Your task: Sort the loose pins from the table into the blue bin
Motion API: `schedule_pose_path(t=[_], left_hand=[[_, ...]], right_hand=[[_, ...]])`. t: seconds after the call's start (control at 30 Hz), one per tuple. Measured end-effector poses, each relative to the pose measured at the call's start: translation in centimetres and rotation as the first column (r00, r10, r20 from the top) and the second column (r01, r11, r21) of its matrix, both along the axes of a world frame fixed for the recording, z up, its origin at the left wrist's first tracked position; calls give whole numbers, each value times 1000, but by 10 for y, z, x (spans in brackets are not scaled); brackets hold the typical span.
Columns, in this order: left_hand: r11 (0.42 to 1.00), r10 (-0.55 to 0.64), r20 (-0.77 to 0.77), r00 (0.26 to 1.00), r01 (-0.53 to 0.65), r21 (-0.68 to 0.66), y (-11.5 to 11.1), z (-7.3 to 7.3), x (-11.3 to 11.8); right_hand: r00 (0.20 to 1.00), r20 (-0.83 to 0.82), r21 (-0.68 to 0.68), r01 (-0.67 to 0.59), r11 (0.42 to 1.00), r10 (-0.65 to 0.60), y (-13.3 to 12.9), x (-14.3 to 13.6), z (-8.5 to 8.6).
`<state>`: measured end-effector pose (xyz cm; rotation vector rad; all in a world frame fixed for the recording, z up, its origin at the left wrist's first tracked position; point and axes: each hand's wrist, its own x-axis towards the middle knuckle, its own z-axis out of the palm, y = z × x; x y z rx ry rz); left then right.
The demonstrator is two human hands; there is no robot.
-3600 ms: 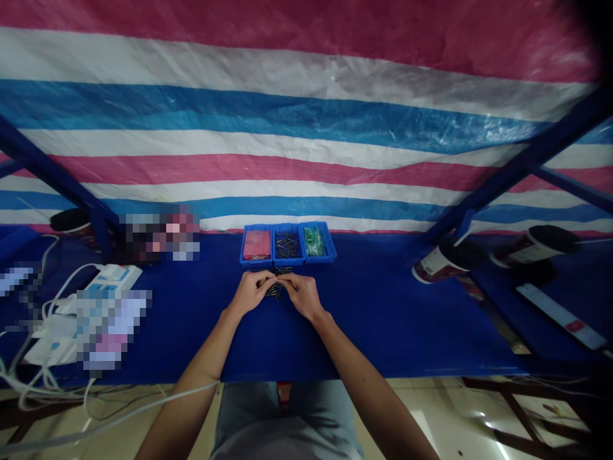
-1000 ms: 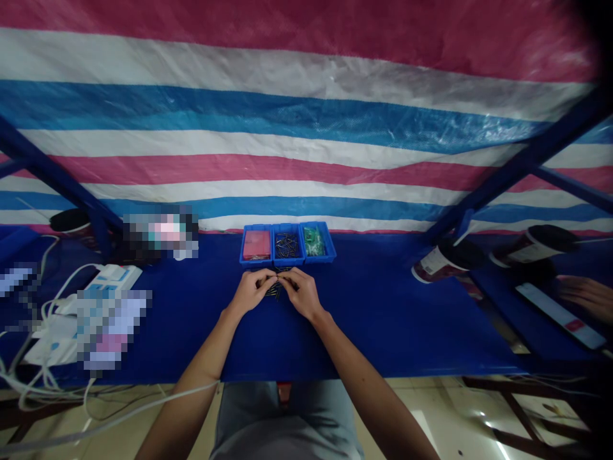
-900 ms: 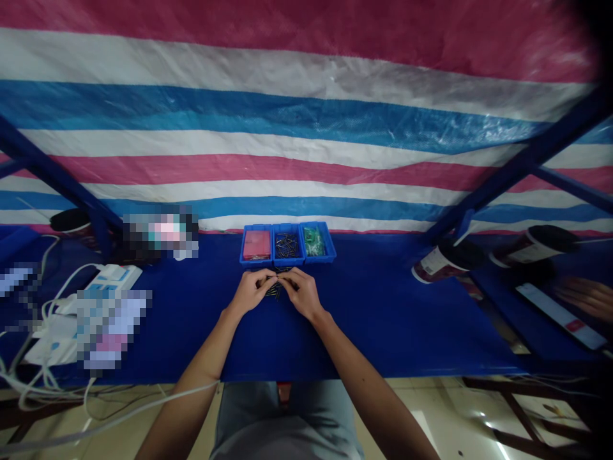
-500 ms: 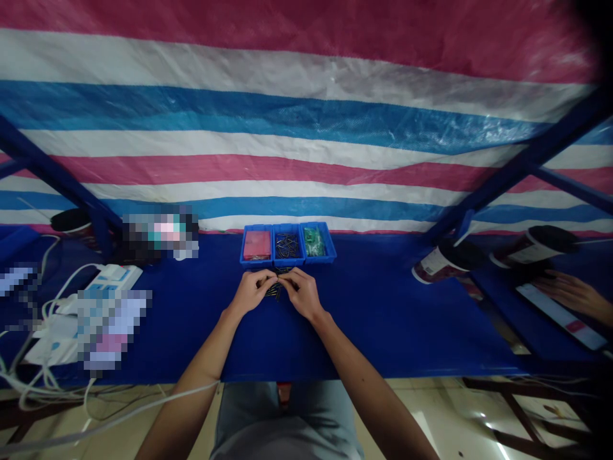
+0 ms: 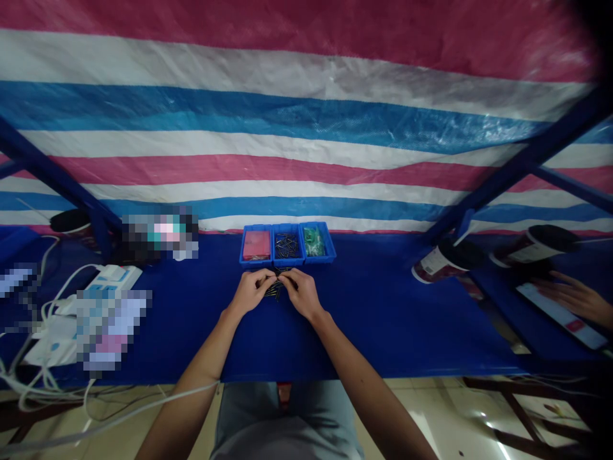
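Note:
Over the blue table (image 5: 383,313), my left hand (image 5: 249,291) and my right hand (image 5: 302,292) meet fingertip to fingertip. Both are closed in a pinch; whatever sits between the fingers is too small to make out. Just below the fingertips lies a loose pile of thin dark pieces (image 5: 274,292), some with yellowish glints, partly covered by the hands. Behind the hands three small blue bins stand side by side. The left bin holds a pink-red packet (image 5: 257,244), the middle one thin dark pieces (image 5: 287,245), the right one green and clear small items (image 5: 315,242).
A lidded cup (image 5: 433,265) is at the right, with a second cup (image 5: 531,248) beyond. Farther right, another person's hand (image 5: 577,299) rests over a phone (image 5: 560,314). At left are a power strip (image 5: 115,278), white cables and blurred-out items. A striped sheet (image 5: 306,144) hangs behind.
My hands stay almost still, fingertips together over the pile. At the right, the other person's fingers have shifted slightly over the phone.

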<state>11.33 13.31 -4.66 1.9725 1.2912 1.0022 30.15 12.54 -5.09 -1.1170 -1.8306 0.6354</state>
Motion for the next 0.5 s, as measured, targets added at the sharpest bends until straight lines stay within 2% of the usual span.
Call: schedule_pose_path(t=[0.5], left_hand=[[1000,-12,7,1000,12,-4,0,1,0]], right_hand=[[998,-54,24,-32,999,33,0,0,0]])
